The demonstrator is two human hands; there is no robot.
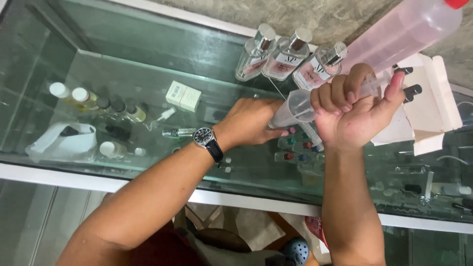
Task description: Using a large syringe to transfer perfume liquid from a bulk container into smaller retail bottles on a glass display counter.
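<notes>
A clear plastic syringe [315, 101] is clamped in the fist of the right hand [352, 116], thumb raised at its plunger, while its lower end is closed over by the left hand [251, 123] above the glass counter [148, 59]. Just behind the hands, three square, silver-capped perfume bottles [288, 54] with pale labels are ranged. A large translucent bottle [401, 32] and an open white carton [428, 108] are set toward the right edge; open glass is left on the left.
</notes>
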